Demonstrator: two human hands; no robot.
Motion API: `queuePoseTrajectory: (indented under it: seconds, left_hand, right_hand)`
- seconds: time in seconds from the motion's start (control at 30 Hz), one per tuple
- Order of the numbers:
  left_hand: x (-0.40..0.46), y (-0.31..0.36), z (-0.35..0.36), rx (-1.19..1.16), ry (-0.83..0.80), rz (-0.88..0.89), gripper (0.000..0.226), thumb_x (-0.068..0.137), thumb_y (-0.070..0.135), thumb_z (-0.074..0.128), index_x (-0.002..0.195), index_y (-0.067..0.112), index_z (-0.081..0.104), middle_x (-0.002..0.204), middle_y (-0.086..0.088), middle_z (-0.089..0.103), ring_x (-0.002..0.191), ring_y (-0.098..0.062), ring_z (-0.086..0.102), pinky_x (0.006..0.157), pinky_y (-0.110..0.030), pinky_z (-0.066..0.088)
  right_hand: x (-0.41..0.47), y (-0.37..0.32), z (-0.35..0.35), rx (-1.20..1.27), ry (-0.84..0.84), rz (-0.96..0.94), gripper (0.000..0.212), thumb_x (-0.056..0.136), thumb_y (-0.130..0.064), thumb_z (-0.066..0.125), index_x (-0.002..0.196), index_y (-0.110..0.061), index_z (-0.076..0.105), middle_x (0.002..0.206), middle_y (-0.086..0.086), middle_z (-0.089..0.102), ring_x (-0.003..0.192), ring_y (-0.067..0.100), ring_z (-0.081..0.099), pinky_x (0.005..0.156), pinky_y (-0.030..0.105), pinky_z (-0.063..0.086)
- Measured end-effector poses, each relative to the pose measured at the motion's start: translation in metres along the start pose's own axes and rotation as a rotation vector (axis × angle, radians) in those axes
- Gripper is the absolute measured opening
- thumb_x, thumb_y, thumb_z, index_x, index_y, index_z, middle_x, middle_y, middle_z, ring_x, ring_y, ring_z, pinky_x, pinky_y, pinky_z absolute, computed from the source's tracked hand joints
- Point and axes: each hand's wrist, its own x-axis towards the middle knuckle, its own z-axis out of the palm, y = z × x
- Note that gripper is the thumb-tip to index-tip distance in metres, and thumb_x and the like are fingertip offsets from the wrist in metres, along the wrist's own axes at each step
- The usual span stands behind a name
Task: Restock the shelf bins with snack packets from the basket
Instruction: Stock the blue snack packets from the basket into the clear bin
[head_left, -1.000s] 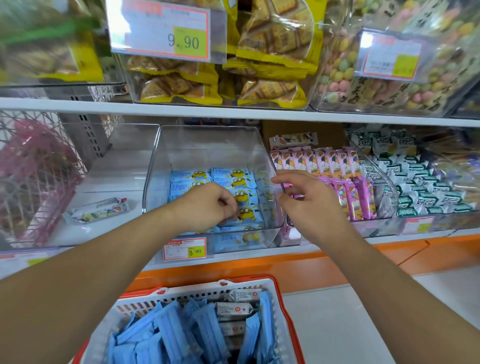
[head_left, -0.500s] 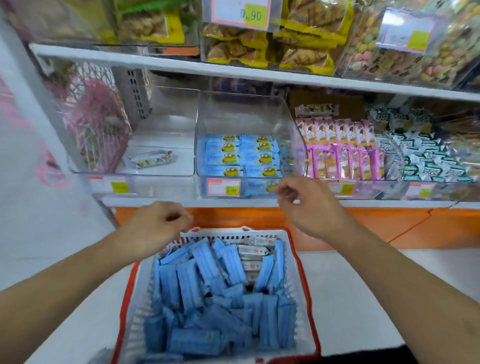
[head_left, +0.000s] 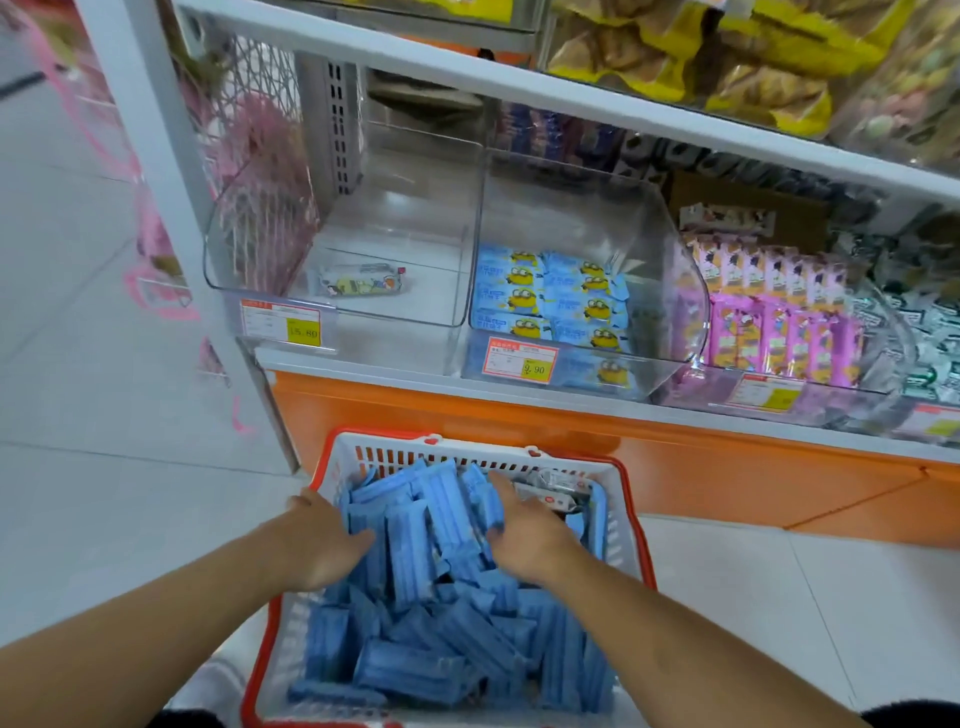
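A white basket with a red rim (head_left: 635, 540) stands on the floor below the shelf, full of blue snack packets (head_left: 441, 649). Both my hands are down in it. My left hand (head_left: 317, 540) lies on the left side of the pile, thumb against the packets. My right hand (head_left: 530, 535) digs into the pile's far middle, its fingers curled round blue packets. Above, a clear shelf bin (head_left: 571, 208) holds rows of blue packets with yellow cartoon figures (head_left: 550, 296) on its floor.
Left of that bin, another clear bin (head_left: 415, 171) holds a single packet (head_left: 358, 283). To the right are pink packets (head_left: 779, 322) and green-white ones (head_left: 930, 332). A few white packets (head_left: 550, 493) lie at the basket's far end. An orange base panel (head_left: 675, 467) runs under the shelf.
Both hands have come down from the shelf bin into the basket. My view has dropped and swung left, and the right hand has dug into the blue packets.
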Motion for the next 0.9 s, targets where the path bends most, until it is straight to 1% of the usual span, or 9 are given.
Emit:
queuePoseTrajectory:
  seconds: [0.1, 0.17, 0.3, 0.4, 0.47, 0.57, 0.73, 0.83, 0.9]
  left_hand:
    - [0.001, 0.001, -0.006, 0.069, -0.020, 0.048, 0.081, 0.102, 0.068, 0.025, 0.145, 0.002, 0.045, 0.160, -0.030, 0.018, 0.134, -0.030, 0.044, 0.115, -0.041, 0.038]
    - [-0.003, 0.004, -0.010, 0.079, -0.043, 0.081, 0.073, 0.103, 0.065, 0.024, 0.133, 0.007, 0.055, 0.156, -0.030, 0.027, 0.129, -0.028, 0.047, 0.112, -0.040, 0.040]
    - [-0.009, 0.006, -0.024, 0.143, -0.032, 0.153, 0.043, 0.107, 0.050, 0.034, 0.098, 0.017, 0.061, 0.109, -0.008, 0.064, 0.088, -0.015, 0.058, 0.077, -0.026, 0.047]
    - [-0.022, 0.015, -0.046, 0.322, 0.030, 0.208, 0.034, 0.104, 0.039, 0.041, 0.127, 0.018, 0.054, 0.114, -0.001, 0.061, 0.097, -0.015, 0.058, 0.084, -0.029, 0.049]
    - [-0.033, 0.025, -0.063, 0.328, 0.049, 0.301, 0.034, 0.104, 0.041, 0.042, 0.121, 0.018, 0.059, 0.112, -0.003, 0.063, 0.094, -0.016, 0.058, 0.085, -0.035, 0.050]
    - [-0.051, 0.042, -0.084, 0.136, 0.046, 0.490, 0.046, 0.100, 0.055, 0.046, 0.086, 0.015, 0.062, 0.082, -0.001, 0.061, 0.071, -0.020, 0.055, 0.071, -0.035, 0.047]
    - [-0.089, 0.072, -0.090, -0.516, -0.075, 0.626, 0.037, 0.095, 0.056, 0.063, 0.109, 0.022, 0.070, 0.104, 0.002, 0.076, 0.094, -0.009, 0.074, 0.086, -0.038, 0.062]
    - [-0.106, 0.083, -0.092, -0.863, -0.145, 0.721, 0.029, 0.096, 0.029, 0.069, 0.115, 0.007, 0.069, 0.101, -0.013, 0.077, 0.096, -0.023, 0.076, 0.087, -0.041, 0.062]
    - [-0.111, 0.085, -0.098, -0.975, -0.081, 0.741, 0.021, 0.095, 0.017, 0.070, 0.111, 0.003, 0.070, 0.097, -0.017, 0.077, 0.088, -0.029, 0.076, 0.079, -0.037, 0.064]
  right_hand:
    - [0.013, 0.001, 0.011, 0.050, 0.042, 0.021, 0.072, 0.102, -0.036, 0.052, 0.160, -0.041, 0.008, 0.093, 0.005, 0.065, 0.073, 0.024, 0.066, 0.064, 0.042, 0.062]
    - [0.015, 0.001, 0.015, 0.044, 0.110, 0.025, 0.058, 0.100, -0.036, 0.057, 0.148, -0.030, 0.025, 0.086, 0.005, 0.065, 0.072, 0.025, 0.066, 0.063, 0.044, 0.061]
    - [0.008, 0.002, 0.003, 0.035, 0.204, -0.003, 0.050, 0.099, -0.029, 0.060, 0.139, -0.020, 0.032, 0.085, 0.004, 0.061, 0.068, 0.023, 0.063, 0.052, 0.036, 0.049]
    - [-0.008, -0.003, -0.037, 0.147, 0.177, -0.059, 0.053, 0.095, -0.025, 0.068, 0.135, -0.026, 0.034, 0.082, 0.004, 0.059, 0.063, 0.019, 0.061, 0.051, 0.036, 0.046]
    - [-0.029, -0.009, -0.073, 0.276, 0.108, -0.108, 0.056, 0.091, -0.029, 0.077, 0.133, -0.031, 0.040, 0.094, 0.004, 0.063, 0.071, 0.019, 0.064, 0.060, 0.039, 0.054]
    - [-0.073, -0.017, -0.121, 0.477, 0.087, -0.221, 0.049, 0.083, -0.026, 0.088, 0.118, -0.029, 0.053, 0.109, -0.003, 0.068, 0.093, 0.020, 0.072, 0.082, 0.044, 0.063]
    - [-0.132, -0.022, -0.166, 0.837, 0.127, -0.407, 0.047, 0.081, 0.005, 0.084, 0.113, -0.011, 0.053, 0.116, -0.003, 0.075, 0.105, 0.021, 0.074, 0.088, 0.042, 0.062]
    - [-0.137, -0.021, -0.174, 0.903, 0.194, -0.462, 0.048, 0.080, 0.010, 0.083, 0.110, -0.010, 0.052, 0.119, 0.002, 0.074, 0.107, 0.026, 0.073, 0.090, 0.050, 0.062]
    - [-0.137, -0.020, -0.178, 0.829, 0.278, -0.461, 0.048, 0.078, 0.003, 0.087, 0.108, -0.017, 0.056, 0.113, -0.002, 0.072, 0.104, 0.024, 0.073, 0.089, 0.053, 0.061]
